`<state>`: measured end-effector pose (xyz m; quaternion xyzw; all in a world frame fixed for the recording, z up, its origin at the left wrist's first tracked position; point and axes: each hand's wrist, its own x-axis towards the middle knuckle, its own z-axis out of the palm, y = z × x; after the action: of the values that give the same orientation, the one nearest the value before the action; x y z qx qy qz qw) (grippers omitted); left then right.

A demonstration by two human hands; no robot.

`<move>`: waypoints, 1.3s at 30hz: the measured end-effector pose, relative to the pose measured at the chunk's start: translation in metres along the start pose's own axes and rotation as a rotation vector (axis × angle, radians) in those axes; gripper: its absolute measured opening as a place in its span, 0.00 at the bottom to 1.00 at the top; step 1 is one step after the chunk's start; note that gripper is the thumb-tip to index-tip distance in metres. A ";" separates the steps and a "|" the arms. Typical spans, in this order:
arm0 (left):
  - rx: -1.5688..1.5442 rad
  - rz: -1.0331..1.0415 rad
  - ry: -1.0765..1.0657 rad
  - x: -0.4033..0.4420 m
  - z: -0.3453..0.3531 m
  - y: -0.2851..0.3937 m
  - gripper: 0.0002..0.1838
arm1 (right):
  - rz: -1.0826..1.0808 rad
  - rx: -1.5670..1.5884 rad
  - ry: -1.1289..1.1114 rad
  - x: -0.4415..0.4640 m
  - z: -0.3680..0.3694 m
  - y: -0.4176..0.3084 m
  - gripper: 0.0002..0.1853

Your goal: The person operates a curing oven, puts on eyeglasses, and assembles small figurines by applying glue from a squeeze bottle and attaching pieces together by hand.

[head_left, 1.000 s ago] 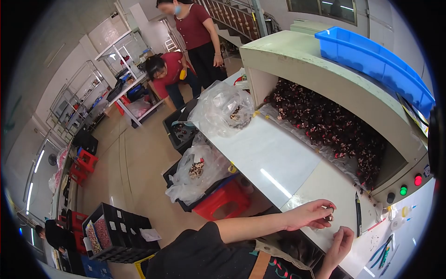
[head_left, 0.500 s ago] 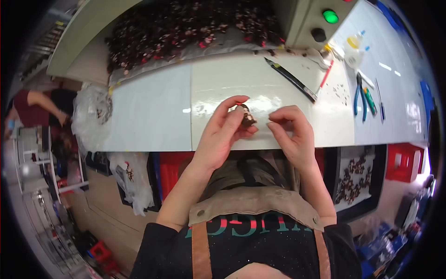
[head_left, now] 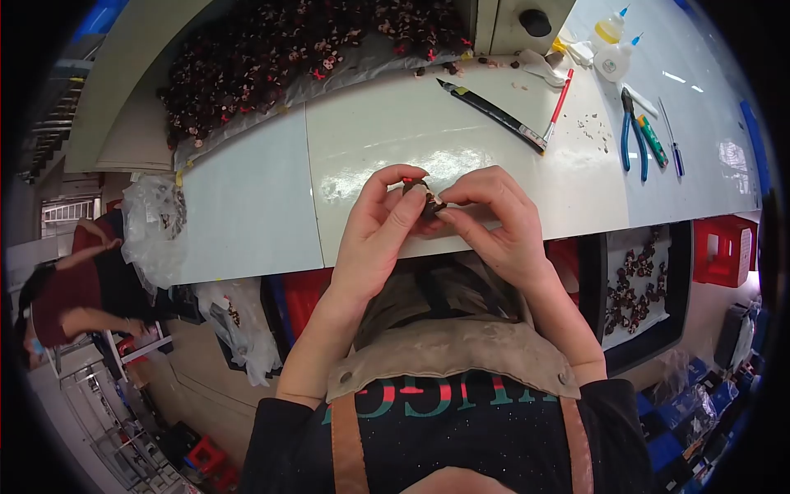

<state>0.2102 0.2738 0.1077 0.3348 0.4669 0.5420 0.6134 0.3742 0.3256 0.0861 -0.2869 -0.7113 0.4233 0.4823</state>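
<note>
A small dark-brown doll figurine (head_left: 429, 206) with a bit of red at its top is in my left hand (head_left: 383, 222), pinched between thumb and fingers above the table's front edge. From the other side, my right hand (head_left: 502, 218) closes thumb and forefinger on the figurine's lower right part. Any tiny piece between those right fingertips is hidden.
A large heap of similar small figurines (head_left: 271, 66) lies on grey sheeting at the back. A black cutter knife (head_left: 494, 115), a red brush (head_left: 560, 103), blue pliers (head_left: 632, 136), a screwdriver (head_left: 675, 144) and dropper bottles (head_left: 611, 62) lie right. Another person (head_left: 78, 280) is at left.
My right hand has moved left, from apart to touching the figurine. The figurine is tilted more in my left hand. The view has shifted, and the person at left shows more.
</note>
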 end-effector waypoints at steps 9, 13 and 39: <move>0.004 -0.031 -0.018 0.001 -0.003 0.000 0.15 | -0.051 -0.072 0.028 -0.004 0.003 0.006 0.11; -0.015 -0.040 -0.010 0.000 -0.005 -0.001 0.15 | -0.064 -0.096 0.019 -0.004 0.004 0.006 0.11; -0.104 -0.007 -0.142 0.001 -0.015 -0.002 0.24 | 0.060 -0.111 -0.007 0.001 0.008 -0.004 0.11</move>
<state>0.1964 0.2734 0.1003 0.3387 0.3946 0.5382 0.6633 0.3664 0.3215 0.0886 -0.3330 -0.7264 0.3983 0.4503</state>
